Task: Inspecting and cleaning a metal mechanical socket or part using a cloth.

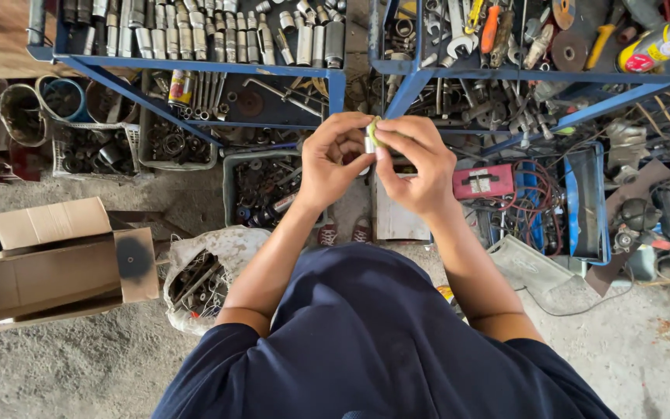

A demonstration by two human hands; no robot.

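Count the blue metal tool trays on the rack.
2. One blue metal tray of silver sockets sits upper left; a second blue metal tray of wrenches and screwdrivers sits upper right. Both run off the top edge, so more may lie out of view.

A single camera sits on the person's head and looks almost straight down along the body, so the dark blue shirt (366, 341) fills the lower middle of the frame. Both forearms run up from there to the left hand (333, 159) and right hand (415, 164), close to the lens near the centre. Beyond them, farther off, lie the blue tool racks (195, 66) and concrete floor (79, 365). The wide view seems to bend slightly at the edges. No second view overlaps it.
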